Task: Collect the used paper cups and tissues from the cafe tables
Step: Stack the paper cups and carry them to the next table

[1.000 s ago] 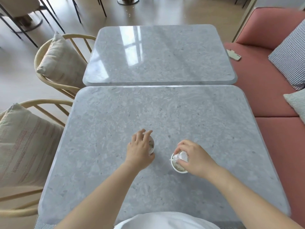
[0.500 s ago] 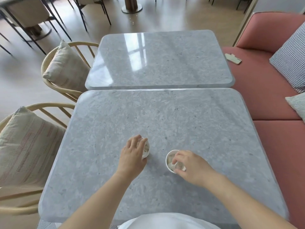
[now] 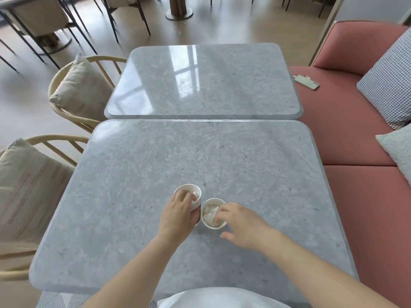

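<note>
Two lots of rubbish sit toward the six o'clock edge of the near table (image 3: 200,152): a stack of paper cups (image 3: 189,192) and, just beside it at four o'clock, a single cup (image 3: 214,227) stuffed with crumpled tissue (image 3: 210,213). The left hand (image 3: 178,216) wraps its fingers round the stack's side, gripping it. The right hand (image 3: 242,225) dips its fingertips into the single cup, thumb splayed outside; whether it pinches anything I cannot tell. My worry: that light cup, unsteadied, could tip or skid if the stack knocks it, scattering tissue, and cups nested over loose tissue may seat crooked.
</note>
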